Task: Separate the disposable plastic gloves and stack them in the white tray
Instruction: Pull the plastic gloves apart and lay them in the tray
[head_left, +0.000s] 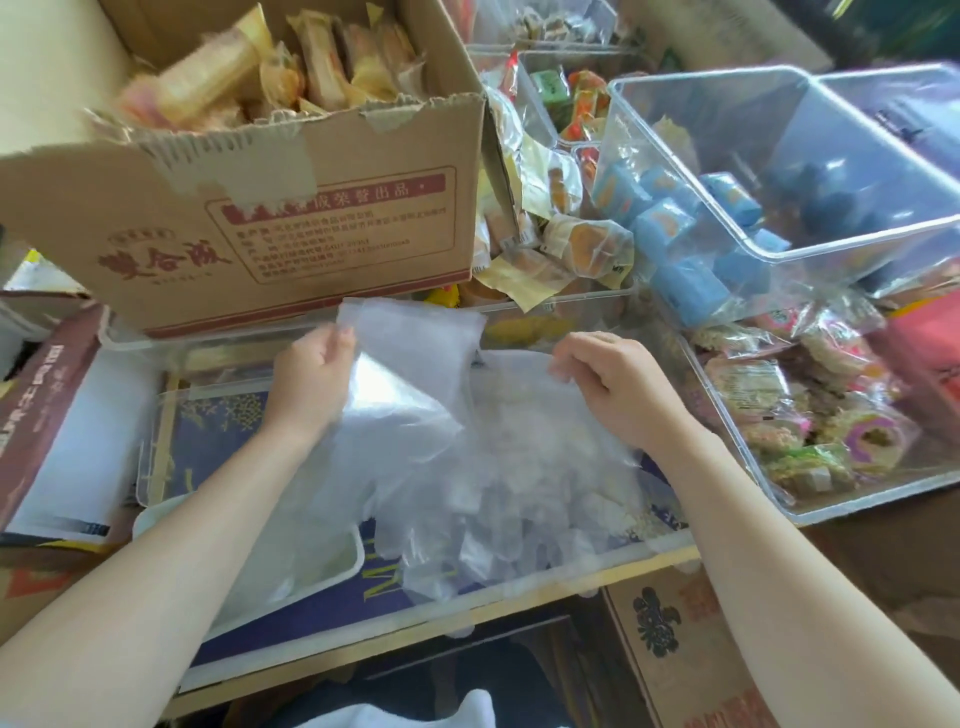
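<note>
Each hand's grip, left hand (317, 371) and right hand (605, 382), pinches filmy gloves (498, 467) veiling white tray (332, 566).

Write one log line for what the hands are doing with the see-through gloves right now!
left hand: pinches clear plastic glove | right hand: pinches glove pile edge | white tray: lower left, under gloves | step: separating

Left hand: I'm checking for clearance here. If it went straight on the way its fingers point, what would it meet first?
Probably the cardboard box: the left hand, pinching a plastic glove, points up-frame toward its printed front. Depth is unclear.
</note>
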